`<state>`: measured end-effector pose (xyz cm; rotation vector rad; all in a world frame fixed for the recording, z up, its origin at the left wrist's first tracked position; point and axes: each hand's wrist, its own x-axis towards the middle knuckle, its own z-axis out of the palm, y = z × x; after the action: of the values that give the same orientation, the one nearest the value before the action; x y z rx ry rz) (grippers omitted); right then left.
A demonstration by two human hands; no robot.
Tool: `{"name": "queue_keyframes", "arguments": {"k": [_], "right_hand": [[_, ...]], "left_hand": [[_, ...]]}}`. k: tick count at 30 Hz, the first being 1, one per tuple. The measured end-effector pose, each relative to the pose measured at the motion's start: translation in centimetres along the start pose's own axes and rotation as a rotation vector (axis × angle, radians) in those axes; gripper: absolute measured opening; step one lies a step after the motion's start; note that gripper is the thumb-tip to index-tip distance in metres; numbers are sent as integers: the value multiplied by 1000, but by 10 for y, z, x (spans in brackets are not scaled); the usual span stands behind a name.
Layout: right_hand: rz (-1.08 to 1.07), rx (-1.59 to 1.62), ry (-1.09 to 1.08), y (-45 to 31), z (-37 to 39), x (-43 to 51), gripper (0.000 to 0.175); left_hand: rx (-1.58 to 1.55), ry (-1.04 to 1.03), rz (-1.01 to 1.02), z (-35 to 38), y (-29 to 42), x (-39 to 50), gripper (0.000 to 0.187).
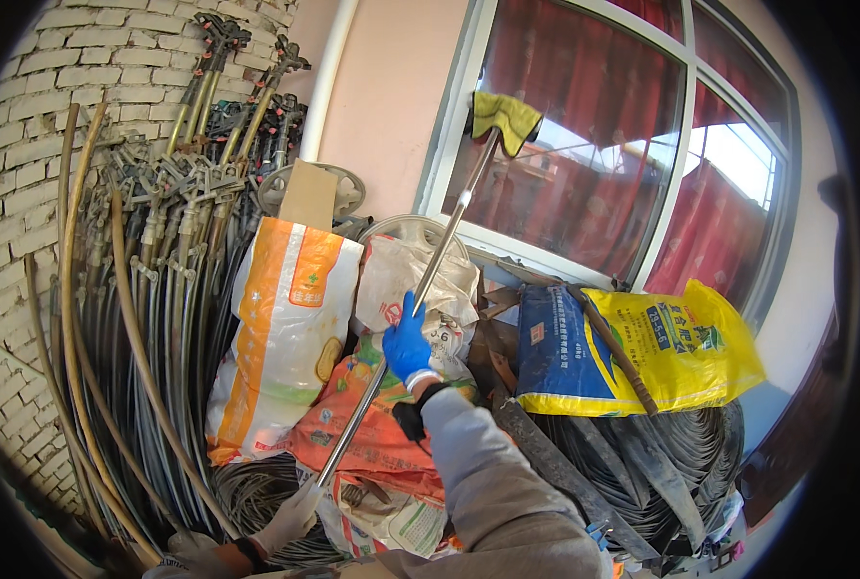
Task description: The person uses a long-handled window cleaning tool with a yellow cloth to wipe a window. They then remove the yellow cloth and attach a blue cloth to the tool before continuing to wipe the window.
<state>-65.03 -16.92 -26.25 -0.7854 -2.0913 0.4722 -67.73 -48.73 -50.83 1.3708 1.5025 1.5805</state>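
Observation:
My right hand, in a blue glove, grips the middle of a long metal pole. Lower down, my left hand wears a pale glove and is closed around the pole's bottom end. The pole slants up and to the right. A yellow cloth pad with dark edges covers its far end. That pad lies over the upper left part of a window pane; whether it presses on the glass I cannot tell. Red curtains show behind the glass.
Tall metal rods and curved rods lean along the white brick wall. An orange-and-white sack, a red sack and a yellow-and-blue sack stand below the window. Coiled black flat hose lies at right.

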Motion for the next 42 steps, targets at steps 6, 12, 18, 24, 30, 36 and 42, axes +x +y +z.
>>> {"name": "queue_keyframes", "arguments": {"k": [6,12,18,24,30,36,42], "right_hand": [[115,108,-78,20,28,-74,83],[49,319,59,43,44,-79,78],[-165,412,164,43,30,-24,73],[-264,303,193,30,-26,117,74],[-357,147,280,-12,-95,263,76],[-341,52,305,-67,-164,355,70],[-232,-51,276,-95,-183,389,70]], "left_hand": [[-610,163,-657,14,11,-69,50],[-320,324,-413,42,-49,-70,45],[-617,266,-636,37,-39,-12,45],[-470,217,-324,38,43,116,56],[-376,186,-179,29,143,234,54],[-362,146,-95,17,219,301,54],[-395,137,-101,6,242,326,54]]}}
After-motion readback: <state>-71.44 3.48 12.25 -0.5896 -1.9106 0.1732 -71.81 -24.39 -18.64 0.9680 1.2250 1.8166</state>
